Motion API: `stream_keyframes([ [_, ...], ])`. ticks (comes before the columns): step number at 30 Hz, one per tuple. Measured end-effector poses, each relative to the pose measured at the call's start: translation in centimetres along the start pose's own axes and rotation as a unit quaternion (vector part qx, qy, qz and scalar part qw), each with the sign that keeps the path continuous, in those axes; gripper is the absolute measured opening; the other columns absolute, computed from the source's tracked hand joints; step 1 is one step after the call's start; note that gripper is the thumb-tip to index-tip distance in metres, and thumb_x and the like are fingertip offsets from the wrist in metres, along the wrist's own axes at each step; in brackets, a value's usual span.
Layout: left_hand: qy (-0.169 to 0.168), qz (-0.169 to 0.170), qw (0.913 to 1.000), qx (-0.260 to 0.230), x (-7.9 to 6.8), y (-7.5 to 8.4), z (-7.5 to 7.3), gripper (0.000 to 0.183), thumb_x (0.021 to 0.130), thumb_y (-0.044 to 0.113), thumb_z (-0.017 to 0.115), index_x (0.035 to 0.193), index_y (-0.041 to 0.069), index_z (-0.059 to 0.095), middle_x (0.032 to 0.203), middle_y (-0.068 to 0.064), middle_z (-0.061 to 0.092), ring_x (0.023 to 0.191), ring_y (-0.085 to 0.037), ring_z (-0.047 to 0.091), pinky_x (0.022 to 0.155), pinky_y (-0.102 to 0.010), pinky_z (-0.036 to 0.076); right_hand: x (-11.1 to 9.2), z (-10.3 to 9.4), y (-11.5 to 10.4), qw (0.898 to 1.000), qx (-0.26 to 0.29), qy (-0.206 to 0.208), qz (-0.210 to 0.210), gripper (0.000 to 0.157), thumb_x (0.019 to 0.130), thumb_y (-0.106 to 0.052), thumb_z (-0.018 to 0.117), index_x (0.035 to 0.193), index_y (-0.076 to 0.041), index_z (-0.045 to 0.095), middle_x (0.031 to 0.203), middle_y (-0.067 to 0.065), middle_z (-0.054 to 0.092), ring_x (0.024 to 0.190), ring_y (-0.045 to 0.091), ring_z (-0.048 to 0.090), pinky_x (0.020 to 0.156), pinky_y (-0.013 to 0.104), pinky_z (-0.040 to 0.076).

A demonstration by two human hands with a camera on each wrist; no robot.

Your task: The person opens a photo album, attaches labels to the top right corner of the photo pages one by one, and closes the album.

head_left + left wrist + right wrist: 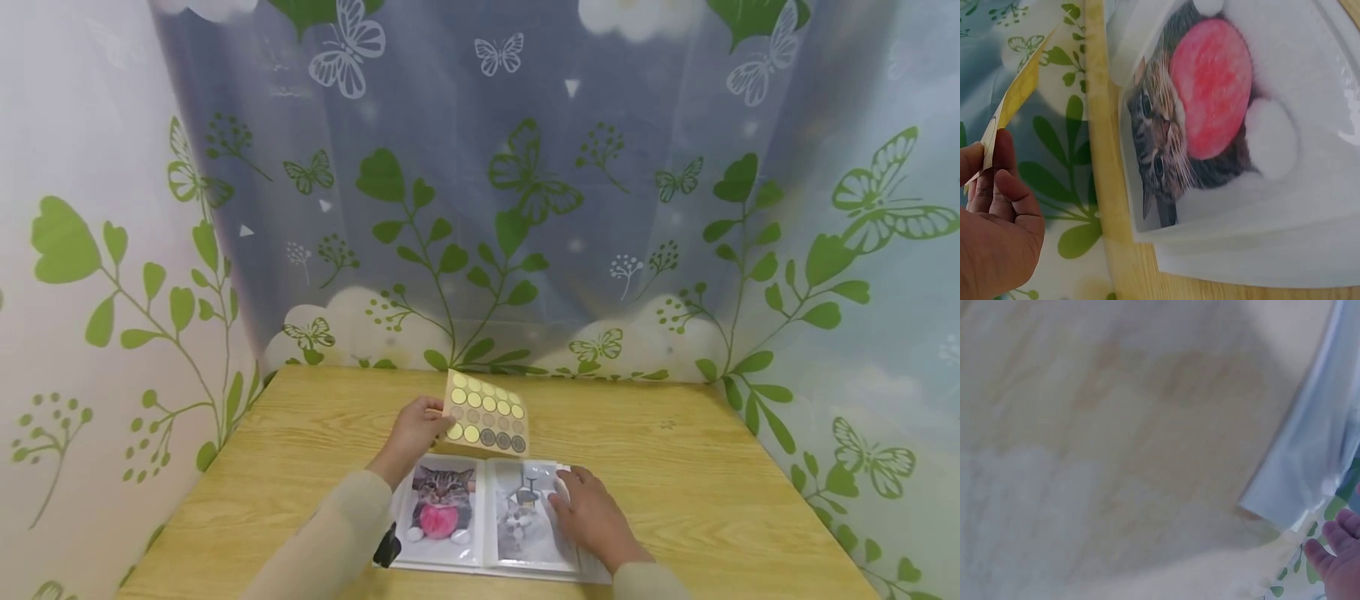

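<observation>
My left hand (415,435) pinches the left edge of a tan sheet of round stickers (486,417), tilted up above the table. Its rows show yellow circles and a few dark grey ones, with one paler row. In the left wrist view the sheet (1013,100) appears nearly edge-on between thumb and fingers. Below it a photo album (487,554) lies spread out, showing a cat picture with a pink ball (438,521) on the left page and a paler cat picture (521,525) on the right. My right hand (596,512) rests at the right page's outer edge, fingers loosely bent.
The wood-grain table (712,492) extends around the album. A curtain (480,208) with leaves and butterflies stands behind the table and along both sides. A black patch (387,547) shows at the album's lower left edge.
</observation>
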State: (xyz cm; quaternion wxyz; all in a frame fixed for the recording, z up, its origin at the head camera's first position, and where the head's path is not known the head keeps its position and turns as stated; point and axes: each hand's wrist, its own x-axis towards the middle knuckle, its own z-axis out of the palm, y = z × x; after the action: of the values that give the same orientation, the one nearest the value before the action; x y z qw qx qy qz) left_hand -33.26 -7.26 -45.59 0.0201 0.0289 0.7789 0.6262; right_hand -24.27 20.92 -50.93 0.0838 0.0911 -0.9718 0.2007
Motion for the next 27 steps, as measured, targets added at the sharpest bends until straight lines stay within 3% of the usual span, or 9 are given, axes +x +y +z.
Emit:
stream_keyframes([
  [10, -0.022, -0.003, 0.9995, -0.024, -1.2, 0.2, 1.0, 0.026, 0.093, 0.011, 0.067, 0.114, -0.001, 0.057, 0.087, -0.007, 0.069, 0.071, -0.015, 0.057, 0.069, -0.034, 0.051, 0.9, -1.0, -1.0, 0.996, 0.086, 0.029, 0.024, 0.041, 0.102, -0.026, 0.055, 0.129, 0.005, 0.059, 0.134, 0.031, 0.05, 0.125, 0.049, 0.047, 0.104, 0.061, 0.039],
  [13, -0.029, -0.004, 0.9989, -0.036, -1.6, 0.2, 1.3, 0.026, 0.093, 0.011, 0.067, 0.114, -0.002, 0.057, 0.085, -0.007, 0.068, 0.071, -0.015, 0.056, 0.071, -0.037, 0.052, 1.1, -1.0, -1.3, 0.994, 0.103, 0.027, 0.035, 0.041, 0.103, -0.026, 0.053, 0.129, 0.005, 0.059, 0.134, 0.031, 0.05, 0.126, 0.049, 0.047, 0.105, 0.06, 0.038],
  [18, -0.042, 0.004, 0.9976, -0.055, -1.6, -0.2, 1.8, 0.027, 0.092, 0.01, 0.068, 0.114, -0.002, 0.057, 0.079, -0.003, 0.066, 0.069, -0.014, 0.054, 0.067, -0.031, 0.049, 1.2, -1.3, -1.8, 0.989, 0.136, 0.022, 0.051, 0.042, 0.105, -0.027, 0.047, 0.126, 0.006, 0.06, 0.136, 0.032, 0.049, 0.127, 0.05, 0.045, 0.107, 0.061, 0.035],
  [23, -0.055, -0.004, 0.9971, -0.053, -1.9, -0.6, 2.1, 0.026, 0.094, 0.013, 0.067, 0.115, 0.0, 0.057, 0.082, -0.004, 0.068, 0.071, -0.015, 0.056, 0.072, -0.036, 0.051, 1.5, -1.4, -1.9, 0.979, 0.183, 0.022, 0.082, 0.037, 0.105, -0.027, 0.047, 0.117, 0.003, 0.064, 0.136, 0.031, 0.05, 0.128, 0.05, 0.045, 0.106, 0.061, 0.036],
  [27, -0.042, -0.009, 0.9984, -0.036, -2.1, -1.0, 2.4, 0.024, 0.095, 0.016, 0.066, 0.113, 0.001, 0.06, 0.084, -0.005, 0.067, 0.072, -0.016, 0.056, 0.071, -0.036, 0.051, 1.6, -1.4, -2.0, 0.969, 0.218, 0.032, 0.115, 0.026, 0.102, -0.025, 0.051, 0.103, -0.004, 0.066, 0.131, 0.026, 0.056, 0.124, 0.047, 0.049, 0.102, 0.062, 0.039],
])
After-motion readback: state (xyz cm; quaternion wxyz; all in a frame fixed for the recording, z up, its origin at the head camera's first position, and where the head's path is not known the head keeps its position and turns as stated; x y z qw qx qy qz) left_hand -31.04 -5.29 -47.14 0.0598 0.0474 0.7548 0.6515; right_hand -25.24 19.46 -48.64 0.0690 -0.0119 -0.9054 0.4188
